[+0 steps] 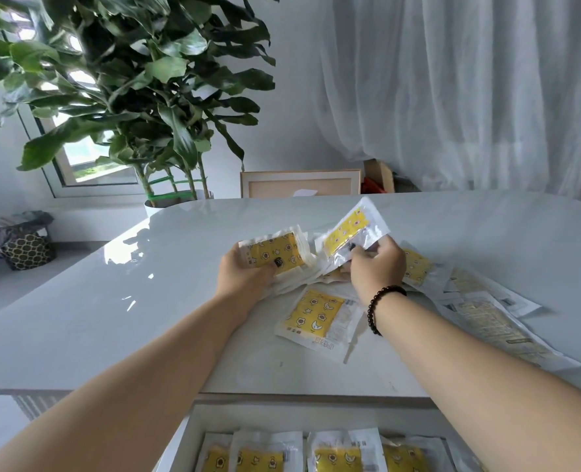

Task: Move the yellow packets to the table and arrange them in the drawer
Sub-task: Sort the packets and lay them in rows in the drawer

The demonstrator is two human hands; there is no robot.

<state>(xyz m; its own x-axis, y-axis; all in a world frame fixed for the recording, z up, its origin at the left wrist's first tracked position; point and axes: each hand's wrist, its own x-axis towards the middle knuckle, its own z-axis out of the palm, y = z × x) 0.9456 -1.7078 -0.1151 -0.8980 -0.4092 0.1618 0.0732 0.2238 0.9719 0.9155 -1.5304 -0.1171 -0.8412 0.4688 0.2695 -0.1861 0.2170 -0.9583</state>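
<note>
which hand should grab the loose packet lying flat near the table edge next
Neither is free, but the right: the right hand pinches only a single packet and sits nearest the flat packet. The left hand grips a stack of packets.

No legible text anywhere, small dark print along the white edge of the flat yellow-patterned plastic packet (pixel 319 318) on the glossy white worktop (pixel 112 301), too blurred to read
</note>
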